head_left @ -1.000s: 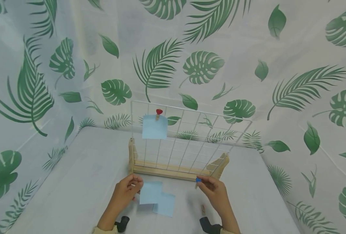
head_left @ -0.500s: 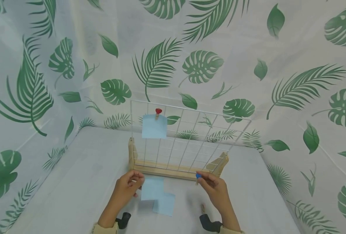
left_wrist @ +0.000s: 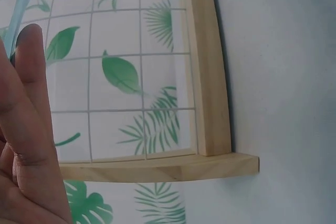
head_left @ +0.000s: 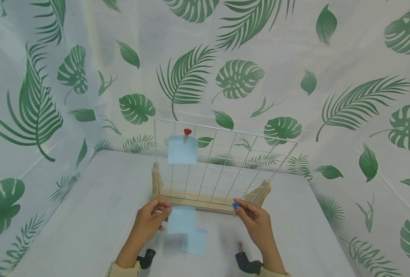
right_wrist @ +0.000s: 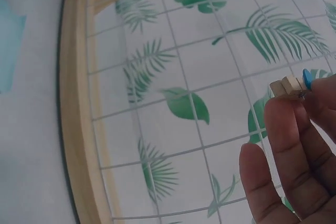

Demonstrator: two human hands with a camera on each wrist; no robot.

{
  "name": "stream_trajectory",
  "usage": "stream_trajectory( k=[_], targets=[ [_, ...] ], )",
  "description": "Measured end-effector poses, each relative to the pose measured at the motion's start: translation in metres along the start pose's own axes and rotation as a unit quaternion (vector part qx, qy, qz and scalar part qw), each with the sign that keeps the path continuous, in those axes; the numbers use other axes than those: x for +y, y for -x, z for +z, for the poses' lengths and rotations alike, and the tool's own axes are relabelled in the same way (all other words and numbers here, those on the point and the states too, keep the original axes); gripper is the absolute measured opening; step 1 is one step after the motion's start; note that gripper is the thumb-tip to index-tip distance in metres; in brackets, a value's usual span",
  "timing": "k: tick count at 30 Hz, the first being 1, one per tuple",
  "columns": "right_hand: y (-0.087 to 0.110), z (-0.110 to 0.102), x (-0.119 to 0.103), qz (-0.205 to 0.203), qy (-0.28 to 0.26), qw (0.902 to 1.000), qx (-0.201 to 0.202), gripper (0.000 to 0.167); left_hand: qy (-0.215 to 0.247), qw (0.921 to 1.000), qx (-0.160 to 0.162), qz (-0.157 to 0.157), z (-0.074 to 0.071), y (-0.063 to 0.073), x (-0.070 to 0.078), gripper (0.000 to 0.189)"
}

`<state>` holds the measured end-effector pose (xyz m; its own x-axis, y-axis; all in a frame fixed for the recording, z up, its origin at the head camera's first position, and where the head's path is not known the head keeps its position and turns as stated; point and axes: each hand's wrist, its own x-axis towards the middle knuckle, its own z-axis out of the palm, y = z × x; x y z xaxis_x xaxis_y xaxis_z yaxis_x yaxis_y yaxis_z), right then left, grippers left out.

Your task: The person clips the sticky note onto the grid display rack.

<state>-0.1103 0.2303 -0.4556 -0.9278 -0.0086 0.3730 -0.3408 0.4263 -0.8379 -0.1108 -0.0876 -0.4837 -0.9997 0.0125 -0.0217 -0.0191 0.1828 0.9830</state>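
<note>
Left hand [head_left: 152, 216]: fingers are curled and pinched on the upper left edge of the blue note sheet [head_left: 181, 219]; the sheet is held lifted, hanging flat just in front of the wooden base rail [head_left: 191, 200].
Right hand [head_left: 253, 220]: thumb and fingertips are closed on the small wooden clip with a blue head [head_left: 235, 207]; in the right wrist view the clip [right_wrist: 292, 86] is seen to project leftward from the fingertips, blue head nearest the hand.
Wire grid [head_left: 225, 161]: stood upright in the wooden rail toward the far edge of the table [head_left: 87, 215]; one blue sheet [head_left: 182, 150] is already hung at its upper left by a red-headed clip [head_left: 187, 132].
Key relation: grid lies beyond and above both hands; the held sheet is nearer the grid's left half, the held clip near its right foot.
Clip axis: roughly level, pointed toward the grid wires.
Also on table: a second blue sheet [head_left: 194, 242] lies flat between the hands; a further clip [head_left: 241, 247] lies near the right wrist.
</note>
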Motion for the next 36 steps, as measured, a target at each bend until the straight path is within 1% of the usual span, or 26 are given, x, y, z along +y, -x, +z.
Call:
stream_trajectory(
  k=[6, 10, 15, 18, 25, 36],
  targets=[
    [0.0, 0.001, -0.003, 0.004, 0.011, 0.9999, 0.004, 0.017, 0.006, 1.0, 0.007, -0.003, 0.0, -0.001, 0.002, 0.006],
    [-0.001, 0.0, -0.005, 0.01, 0.012, 0.9999, 0.001, 0.015, 0.011, 0.9999, 0.006, 0.004, 0.001, -0.001, 0.004, 0.007],
    [-0.003, -0.002, -0.008, -0.006, 0.009, 0.9999, -0.001, 0.013, 0.016, 0.9998, 0.004, 0.012, 0.002, -0.001, 0.007, 0.009],
    [-0.005, -0.003, -0.008, -0.014, 0.009, 0.9999, -0.002, 0.012, 0.012, 0.9997, 0.0, 0.023, 0.002, -0.003, 0.009, 0.01],
    [-0.008, -0.005, -0.009, -0.016, 0.01, 0.9998, -0.009, 0.011, 0.003, 0.9989, -0.003, 0.047, 0.003, -0.007, 0.013, 0.01],
    [-0.012, -0.008, -0.015, -0.006, 0.004, 0.9999, -0.008, 0.012, 0.003, 0.9982, -0.007, 0.06, 0.006, -0.009, 0.026, 0.014]
  ],
)
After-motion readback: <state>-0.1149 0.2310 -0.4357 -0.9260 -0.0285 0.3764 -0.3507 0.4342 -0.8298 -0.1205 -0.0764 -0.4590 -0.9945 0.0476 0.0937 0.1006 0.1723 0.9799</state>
